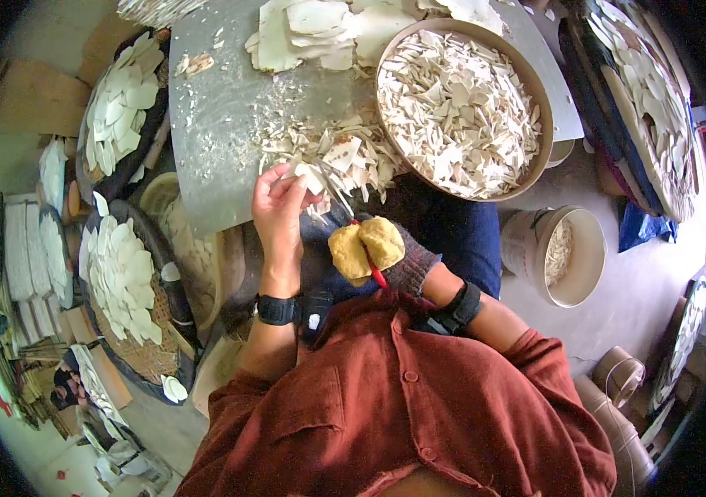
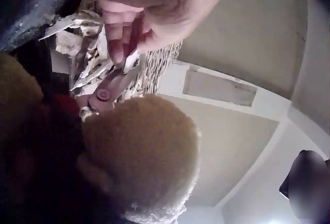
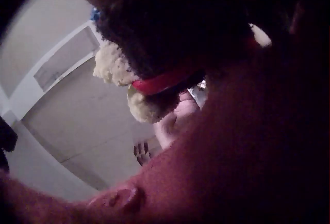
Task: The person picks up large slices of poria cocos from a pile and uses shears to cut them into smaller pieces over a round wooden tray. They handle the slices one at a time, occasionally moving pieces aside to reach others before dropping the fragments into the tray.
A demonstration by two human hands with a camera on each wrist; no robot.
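My bare left hand pinches a thin, flat white piece between thumb and fingers, above a heap of chips. My right hand, in a dark knitted glove, grips red-handled shears padded with lumps of yellow foam. The shear blades point up toward the left hand and meet the white piece at its right edge. In the left wrist view, the pivot of the shears shows just below the left fingertips. The right wrist view is mostly dark, with a red handle beside pale foam.
A metal sheet holds loose chips and stacked white sheets. On its right stands a round tray full of cut pieces. A white bucket stands lower right. Round trays of white slices line the left side.
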